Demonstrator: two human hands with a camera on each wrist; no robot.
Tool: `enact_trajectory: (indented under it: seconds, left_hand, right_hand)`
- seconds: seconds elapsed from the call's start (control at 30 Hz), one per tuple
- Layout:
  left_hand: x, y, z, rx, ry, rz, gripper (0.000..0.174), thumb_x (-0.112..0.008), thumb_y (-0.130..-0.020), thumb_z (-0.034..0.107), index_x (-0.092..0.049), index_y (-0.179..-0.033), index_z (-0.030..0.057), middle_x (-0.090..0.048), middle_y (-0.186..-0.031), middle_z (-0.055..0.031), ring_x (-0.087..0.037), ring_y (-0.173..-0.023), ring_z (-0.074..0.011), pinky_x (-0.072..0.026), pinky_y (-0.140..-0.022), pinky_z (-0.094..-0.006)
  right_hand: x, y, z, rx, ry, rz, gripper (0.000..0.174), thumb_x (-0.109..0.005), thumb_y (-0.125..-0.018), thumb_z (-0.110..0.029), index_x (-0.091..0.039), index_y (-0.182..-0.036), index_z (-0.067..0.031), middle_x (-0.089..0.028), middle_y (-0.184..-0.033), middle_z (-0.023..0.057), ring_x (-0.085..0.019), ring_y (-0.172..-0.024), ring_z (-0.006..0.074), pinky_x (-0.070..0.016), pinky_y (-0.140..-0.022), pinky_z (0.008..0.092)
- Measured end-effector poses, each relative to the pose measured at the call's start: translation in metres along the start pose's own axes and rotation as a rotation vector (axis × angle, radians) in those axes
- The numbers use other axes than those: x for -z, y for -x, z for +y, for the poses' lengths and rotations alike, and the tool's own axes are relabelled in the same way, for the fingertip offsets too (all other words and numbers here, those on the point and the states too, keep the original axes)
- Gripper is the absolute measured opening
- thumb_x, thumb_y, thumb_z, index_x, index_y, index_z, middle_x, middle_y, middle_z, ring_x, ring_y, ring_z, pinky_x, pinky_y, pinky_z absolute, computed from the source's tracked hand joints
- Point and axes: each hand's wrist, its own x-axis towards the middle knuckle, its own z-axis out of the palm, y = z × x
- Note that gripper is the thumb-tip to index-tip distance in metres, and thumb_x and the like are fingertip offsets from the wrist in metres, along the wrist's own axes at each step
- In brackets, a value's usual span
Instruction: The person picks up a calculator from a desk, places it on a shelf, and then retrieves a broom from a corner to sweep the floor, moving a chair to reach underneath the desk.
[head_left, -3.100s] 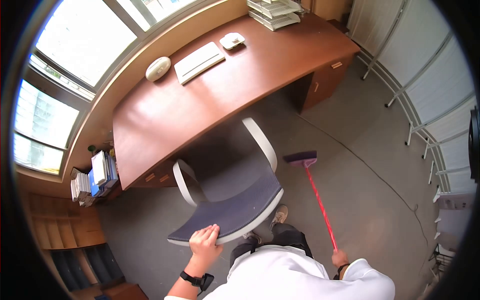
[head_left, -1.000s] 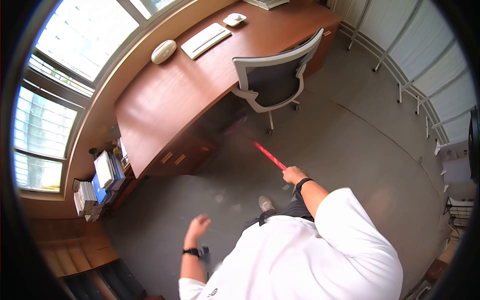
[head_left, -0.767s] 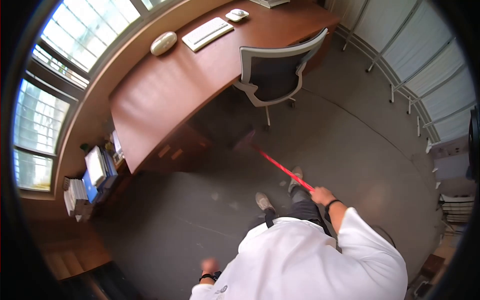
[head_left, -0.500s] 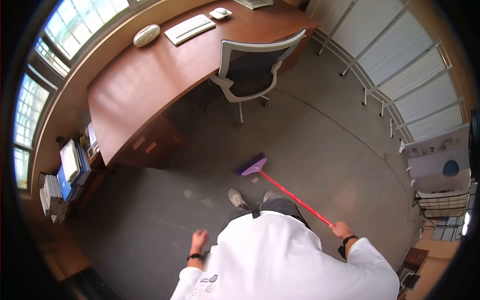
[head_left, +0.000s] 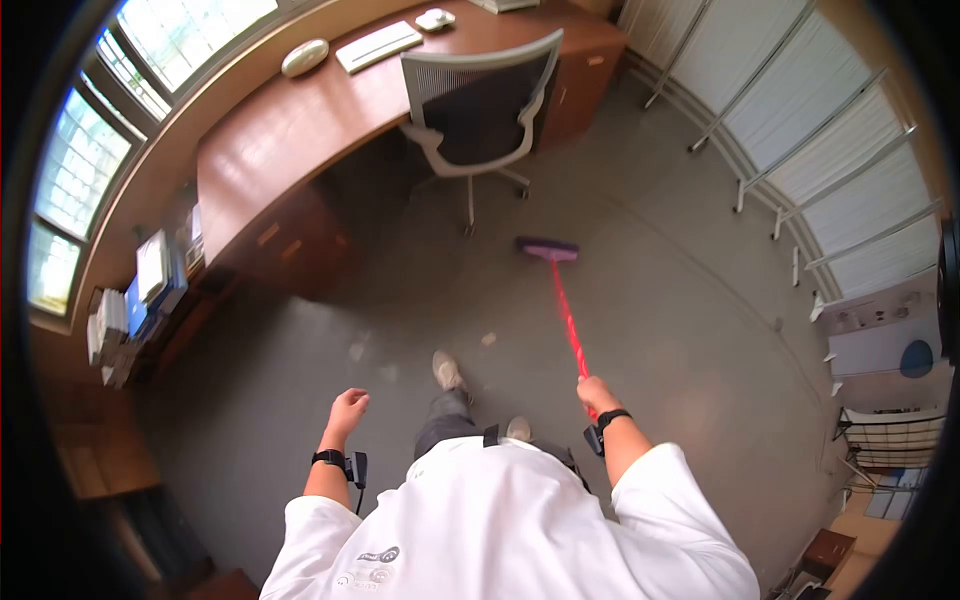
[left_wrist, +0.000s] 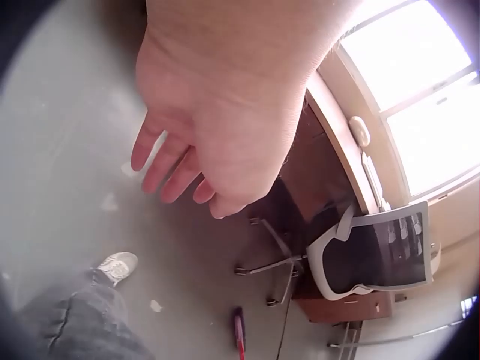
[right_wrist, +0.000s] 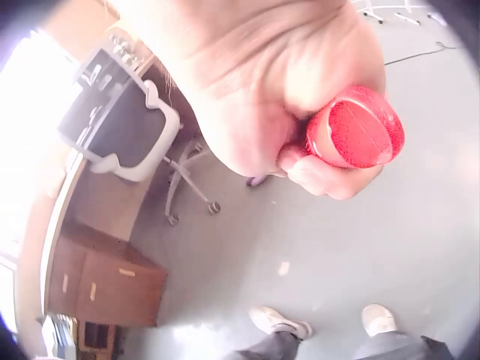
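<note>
My right hand grips the red handle of a broom in front of me. Its purple head lies on the grey floor, out ahead and right of the chair's base. In the right wrist view, curled fingers wrap the handle, whose round red end points at the camera. My left hand hangs in the air at my left side, holding nothing. The left wrist view shows that palm with loosely bent fingers, spread a little apart.
A wheeled office chair stands at the brown desk, which bears a keyboard. White folding screens line the right side. A cable crosses the floor. Pale scraps lie near my shoes. Folders and papers are at left.
My left hand has let go of the chair, which now stands closer to the desk. Over the last half second the broom head has moved farther ahead and right; a foot has stepped forward.
</note>
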Motion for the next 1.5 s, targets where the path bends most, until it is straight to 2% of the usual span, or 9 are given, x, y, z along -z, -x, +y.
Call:
enact_trajectory:
  seconds: [0.13, 0.37, 0.63, 0.73, 0.87, 0.9, 1.07, 1.33, 1.5]
  left_hand:
    - [-0.033, 0.101, -0.066, 0.065, -0.023, -0.02, 0.027, -0.063, -0.087, 0.016, -0.063, -0.107, -0.0015, -0.067, -0.081, -0.0075, -0.062, -0.071, -0.0141, -0.0506, -0.066, -0.0297]
    - [-0.062, 0.274, -0.155, 0.752, -0.103, -0.218, 0.032, -0.06, -0.089, 0.027, -0.063, -0.112, 0.0043, -0.068, -0.088, -0.0059, -0.065, -0.072, -0.0167, -0.0497, -0.061, -0.0315]
    - [-0.088, 0.265, -0.12, 0.37, -0.091, -0.074, 0.033, -0.062, -0.088, 0.023, -0.062, -0.113, 0.001, -0.068, -0.092, -0.01, -0.064, -0.079, -0.0168, -0.0511, -0.07, -0.0331]
    - [-0.082, 0.255, -0.075, 0.109, -0.055, 0.111, 0.03, -0.063, -0.088, 0.017, -0.062, -0.113, 0.0003, -0.068, -0.094, -0.0106, -0.063, -0.083, -0.0149, -0.051, -0.073, -0.031]
    - [-0.078, 0.296, 0.005, 0.045, 0.024, 0.21, 0.028, -0.063, -0.088, 0.012, -0.061, -0.113, 0.0005, -0.068, -0.095, -0.0108, -0.063, -0.085, -0.0146, -0.0511, -0.075, -0.029]
    - [-0.075, 0.31, 0.008, 0.059, 0.007, 0.232, 0.028, -0.063, -0.088, 0.012, -0.061, -0.113, 0.0004, -0.068, -0.094, -0.0107, -0.063, -0.085, -0.0147, -0.0511, -0.075, -0.0288]
    - [-0.058, 0.403, -0.093, 0.223, -0.144, 0.247, 0.029, -0.063, -0.088, 0.013, -0.061, -0.114, 0.0003, -0.068, -0.09, -0.0104, -0.064, -0.083, -0.0154, -0.0514, -0.074, -0.029]
    - [-0.098, 0.554, -0.294, 0.798, 0.245, 0.168, 0.023, -0.061, -0.088, 0.016, -0.062, -0.105, 0.0003, -0.064, -0.079, -0.0058, -0.06, -0.065, -0.0139, -0.0483, -0.055, -0.0273]
    - [-0.101, 0.532, -0.341, 0.674, 0.059, -0.215, 0.024, -0.062, -0.087, 0.021, -0.065, -0.101, 0.0018, -0.065, -0.079, -0.0055, -0.06, -0.065, -0.0153, -0.0488, -0.056, -0.0298]
  right_hand:
    - [-0.044, -0.044, 0.14, 0.246, 0.157, 0.189, 0.045, -0.042, -0.096, -0.038, -0.062, -0.094, 0.0023, -0.064, -0.095, 0.0285, -0.061, -0.094, 0.046, -0.0487, -0.079, 0.0521]
    - [-0.082, 0.087, 0.42, -0.018, 0.218, -0.033, 0.047, -0.049, -0.09, -0.046, -0.063, -0.101, -0.0018, -0.063, -0.103, 0.0256, -0.058, -0.101, 0.0454, -0.0456, -0.086, 0.0512]
    - [-0.071, 0.054, 0.468, 0.021, -0.094, -0.008, 0.047, -0.054, -0.089, -0.046, -0.065, -0.082, -0.001, -0.064, -0.072, 0.0179, -0.063, -0.072, 0.0312, -0.0459, -0.066, 0.0436]
    - [-0.038, -0.007, 0.385, 0.268, -0.218, 0.104, 0.049, -0.054, -0.091, -0.048, -0.062, -0.08, -0.0004, -0.055, -0.063, 0.0107, -0.048, -0.062, 0.016, -0.0415, -0.058, 0.0376]
    - [0.013, -0.124, 0.226, 0.305, -0.237, 0.163, 0.05, -0.049, -0.093, -0.049, -0.061, -0.082, -0.0024, -0.062, -0.067, 0.0129, -0.06, -0.061, 0.0256, -0.0446, -0.056, 0.0438]
    - [0.032, -0.12, 0.168, 0.296, -0.313, 0.125, 0.041, -0.047, -0.097, -0.043, -0.051, -0.075, -0.0077, -0.044, -0.049, 0.0007, -0.041, -0.038, 0.0174, -0.0314, -0.037, 0.0356]
    - [0.091, -0.127, 0.051, 0.101, -0.123, 0.131, 0.042, -0.036, -0.095, -0.038, -0.055, -0.081, -0.0031, -0.049, -0.052, 0.0064, -0.048, -0.042, 0.0226, -0.036, -0.039, 0.04]
    - [-0.027, -0.055, 0.285, -0.008, 0.036, 0.139, 0.051, -0.038, -0.096, -0.044, -0.06, -0.092, 0.0025, -0.058, -0.056, 0.0157, -0.059, -0.044, 0.0303, -0.0445, -0.043, 0.045]
    - [-0.179, 0.086, 0.486, 0.069, 0.175, 0.222, 0.056, -0.039, -0.097, -0.045, -0.063, -0.085, 0.0032, -0.063, -0.065, 0.0188, -0.064, -0.058, 0.0335, -0.0487, -0.055, 0.0465]
